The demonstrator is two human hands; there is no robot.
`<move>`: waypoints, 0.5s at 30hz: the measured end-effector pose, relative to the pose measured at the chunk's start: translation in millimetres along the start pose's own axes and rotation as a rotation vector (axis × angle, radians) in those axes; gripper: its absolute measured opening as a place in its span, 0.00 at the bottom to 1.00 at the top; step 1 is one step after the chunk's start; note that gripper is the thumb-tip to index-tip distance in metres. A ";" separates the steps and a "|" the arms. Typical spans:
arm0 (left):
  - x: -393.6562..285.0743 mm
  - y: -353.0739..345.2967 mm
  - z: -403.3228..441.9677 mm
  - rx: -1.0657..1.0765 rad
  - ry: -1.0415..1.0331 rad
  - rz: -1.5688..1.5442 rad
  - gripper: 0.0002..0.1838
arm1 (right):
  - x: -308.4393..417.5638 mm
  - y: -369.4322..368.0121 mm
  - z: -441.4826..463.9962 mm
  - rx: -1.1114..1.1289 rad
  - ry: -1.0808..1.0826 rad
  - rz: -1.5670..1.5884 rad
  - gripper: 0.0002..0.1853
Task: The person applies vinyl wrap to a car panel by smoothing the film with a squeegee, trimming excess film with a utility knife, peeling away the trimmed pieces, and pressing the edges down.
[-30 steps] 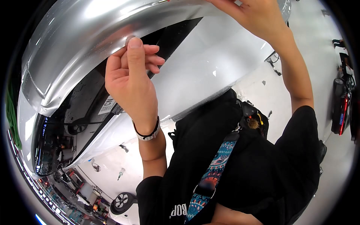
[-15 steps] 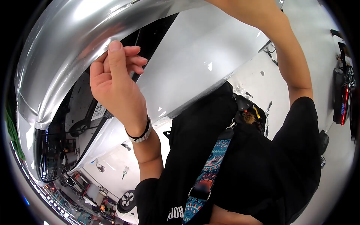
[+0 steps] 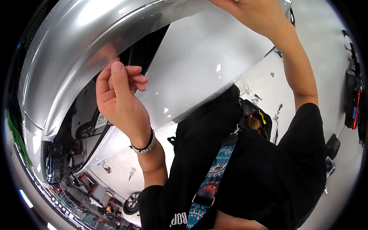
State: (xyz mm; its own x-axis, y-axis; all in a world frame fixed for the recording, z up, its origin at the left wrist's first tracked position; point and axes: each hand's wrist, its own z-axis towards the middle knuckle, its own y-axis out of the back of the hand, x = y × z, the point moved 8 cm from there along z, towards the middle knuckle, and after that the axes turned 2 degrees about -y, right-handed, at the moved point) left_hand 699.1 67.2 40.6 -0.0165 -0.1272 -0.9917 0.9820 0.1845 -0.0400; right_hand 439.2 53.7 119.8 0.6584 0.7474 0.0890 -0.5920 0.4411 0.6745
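Observation:
My left hand point(image 3: 122, 90), palm up with a bracelet point(image 3: 143, 143) at the wrist, is at the lower edge of a glossy silver curved car body panel point(image 3: 76, 50). Its thumb and index finger are pinched together by that edge; what lies between them, if anything, I cannot make out. The other fingers are curled. My right hand point(image 3: 253, 15) reaches up to the far end of the panel, at the top border, where its fingertips are cut off. Water drops dot the silver surface. Below it spreads a pale glossy surface point(image 3: 203, 57) with a wet lower edge.
A black bag point(image 3: 255, 115) on a patterned strap point(image 3: 214, 168) hangs at my front. A dark car window point(image 3: 63, 161) and a green cloth point(image 3: 17, 138) are at left. Scraps lie on the pale floor point(image 3: 264, 90). Another wheel point(image 3: 132, 203) shows below.
My left hand has come slightly down, away from the panel's bright crease. The right hand shows more of itself at the top border. The view has shifted a little.

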 end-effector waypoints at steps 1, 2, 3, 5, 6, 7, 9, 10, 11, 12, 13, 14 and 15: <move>0.1 -1.5 -1.3 0.007 0.005 0.009 0.14 | -1.0 -0.7 -1.9 0.011 0.003 -0.025 0.06; 2.3 -1.4 -2.8 0.007 0.004 0.012 0.14 | -3.2 -1.1 -7.3 -0.028 -0.010 -0.008 0.07; 3.5 -2.4 -4.3 0.016 0.010 0.027 0.14 | -4.9 -0.4 -9.1 -0.050 -0.016 0.000 0.07; 5.5 -4.7 -7.6 0.027 0.012 0.044 0.14 | -5.0 1.9 -10.9 -0.080 -0.020 0.003 0.08; 4.7 -5.9 -9.2 0.016 -0.006 0.084 0.14 | -4.6 3.0 -11.9 -0.086 -0.017 -0.001 0.09; 4.6 -6.6 -10.7 0.004 -0.024 0.122 0.14 | -4.1 4.0 -12.9 -0.092 -0.014 -0.006 0.09; 6.6 -9.5 -15.2 0.013 -0.050 0.127 0.13 | -1.2 1.5 -20.8 -0.130 -0.023 -0.061 0.10; 8.0 -11.4 -17.3 0.010 -0.068 0.170 0.13 | 1.7 0.8 -24.3 -0.162 -0.021 -0.073 0.10; 8.9 -14.1 -18.6 0.008 -0.085 0.210 0.13 | 4.5 0.0 -28.0 -0.194 -0.019 -0.084 0.10; 9.8 -17.1 -19.8 0.010 -0.088 0.219 0.12 | 6.3 -6.1 -35.9 -0.197 0.018 -0.162 0.13; 12.3 3.3 -24.1 0.013 -0.092 0.209 0.12 | 14.6 -10.8 -33.3 -0.200 0.019 -0.183 0.14; 15.4 2.3 -25.1 0.031 -0.082 0.224 0.12 | 19.9 -16.8 -37.3 -0.202 0.020 -0.205 0.15; 17.3 1.9 -25.9 0.050 -0.069 0.240 0.12 | 26.7 -22.2 -38.2 -0.204 0.021 -0.226 0.16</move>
State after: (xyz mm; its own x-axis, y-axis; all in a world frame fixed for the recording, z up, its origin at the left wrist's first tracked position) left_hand 695.8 90.6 20.2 0.2299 -0.1524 -0.9612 0.9643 0.1690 0.2039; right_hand 452.1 82.9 79.2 0.7756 0.6281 -0.0629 -0.5143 0.6867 0.5138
